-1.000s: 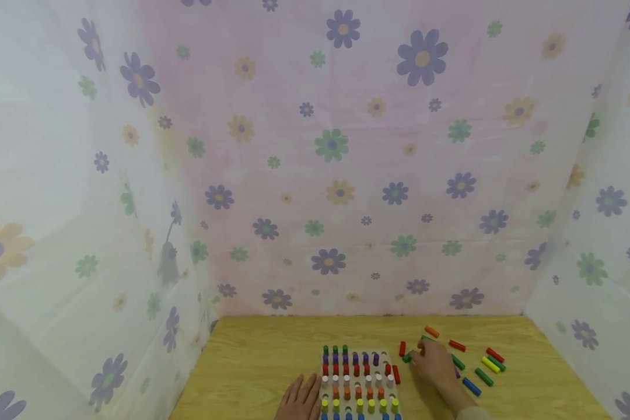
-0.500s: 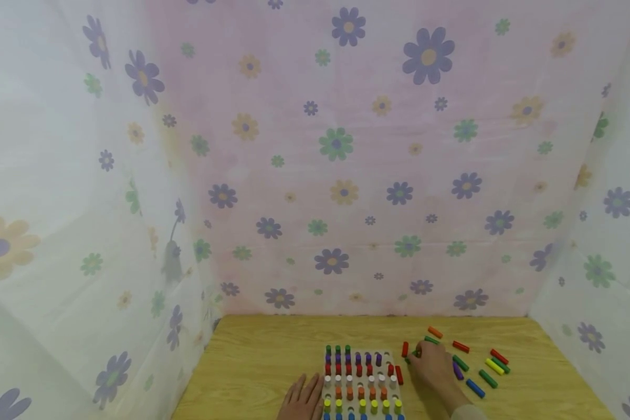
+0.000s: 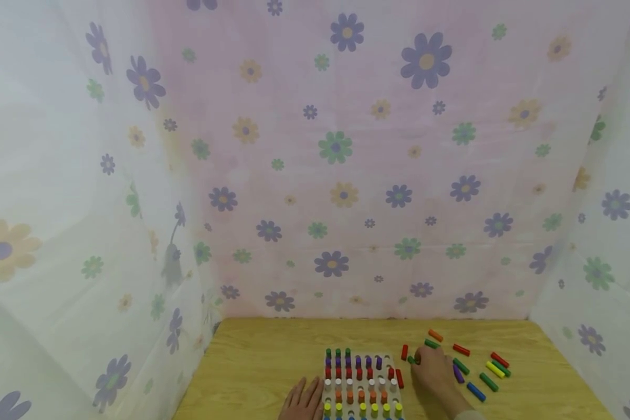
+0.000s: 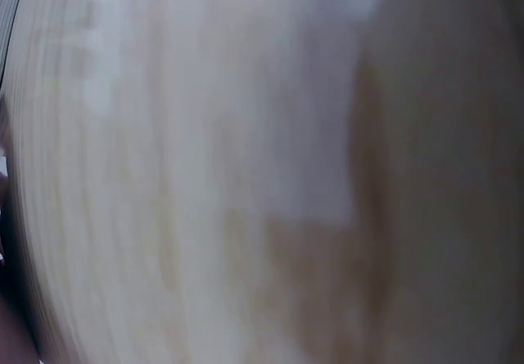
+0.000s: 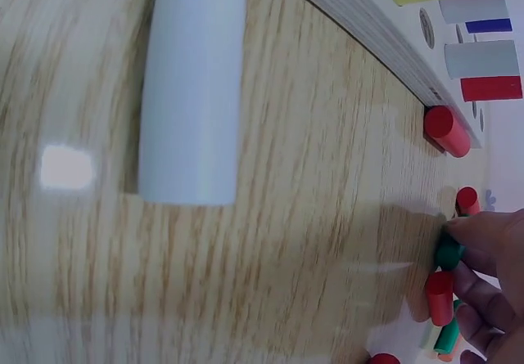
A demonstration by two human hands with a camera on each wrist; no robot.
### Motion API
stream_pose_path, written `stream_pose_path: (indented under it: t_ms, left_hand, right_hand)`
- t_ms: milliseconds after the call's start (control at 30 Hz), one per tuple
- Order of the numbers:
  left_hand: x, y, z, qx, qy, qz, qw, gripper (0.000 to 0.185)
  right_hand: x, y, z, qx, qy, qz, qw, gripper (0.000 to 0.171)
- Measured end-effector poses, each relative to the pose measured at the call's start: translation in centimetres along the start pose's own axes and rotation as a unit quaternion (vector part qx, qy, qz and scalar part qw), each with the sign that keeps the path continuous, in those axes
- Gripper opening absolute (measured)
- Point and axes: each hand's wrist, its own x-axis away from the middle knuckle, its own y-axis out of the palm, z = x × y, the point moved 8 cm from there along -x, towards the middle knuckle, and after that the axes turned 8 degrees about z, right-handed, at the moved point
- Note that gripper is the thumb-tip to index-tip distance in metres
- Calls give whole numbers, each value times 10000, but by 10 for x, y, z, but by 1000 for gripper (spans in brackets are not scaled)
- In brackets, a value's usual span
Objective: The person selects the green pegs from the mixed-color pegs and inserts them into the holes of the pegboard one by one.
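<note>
A pegboard (image 3: 353,387) stands on the table with rows of coloured pegs upright in it. My left hand (image 3: 303,399) lies flat with fingers straight along the board's left edge. To the right of the board, my right hand (image 3: 431,368) is low over the table among loose pegs. In the right wrist view, its thumb and fingers pinch a green peg (image 5: 449,252). A red peg (image 5: 440,297) lies right by those fingers. Only a blurred wooden surface fills most of the left wrist view.
Several loose pegs lie right of the hand, including a blue peg (image 3: 475,391), a purple peg (image 3: 458,373) and a yellow peg (image 3: 495,369). A red peg (image 3: 399,378) lies against the board's right side. Nearer the wrist camera is a white peg (image 5: 194,94). Flowered sheets (image 3: 346,175) surround the table.
My right hand has shifted slightly, uncovering more of the purple peg, and the green peg at its fingertips has turned. My left hand stays at the board.
</note>
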Motion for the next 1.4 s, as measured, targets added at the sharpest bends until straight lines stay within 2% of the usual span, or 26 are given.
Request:
stream_pose_path:
  t_ms: [167, 367, 433, 567, 633, 800, 967, 1167, 1400]
  left_hand:
    - [1, 0, 1, -106, 79, 7, 9999, 69]
    - [1, 0, 4, -197, 260, -339, 9989, 76]
    - [0, -1, 3, -168, 221, -357, 9990, 76]
    - [-2, -1, 0, 88, -87, -192, 9997, 72]
    - [-3, 0, -1, 153, -197, -126, 9996, 74]
    - [-2, 4, -1, 198, -261, -139, 9994, 80]
    - [-1, 2, -1, 214, -196, 10, 9996, 71]
    - [-1, 0, -2, 345, -174, 117, 9992, 66]
    - [-1, 3, -2, 411, -277, -10, 9988, 69]
  right_hand:
    - [2, -1, -2, 29, -131, 41, 9999, 21]
    - [2, -1, -1, -135, -113, 70, 9998, 26]
    - [2, -1, 0, -244, -16, 53, 9997, 22]
    - [2, -3, 0, -668, 303, 24, 9973, 5]
    - [2, -5, -1, -979, 410, 49, 9943, 7]
    - [5, -11, -3, -1801, 612, 80, 9817, 11]
    - [10, -11, -1, -2525, 1023, -88, 9621, 17]
    - [14, -11, -3, -3004, 1245, -215, 9454, 21]
    - [21, -9, -8, -3568, 1388, -336, 9232, 23]
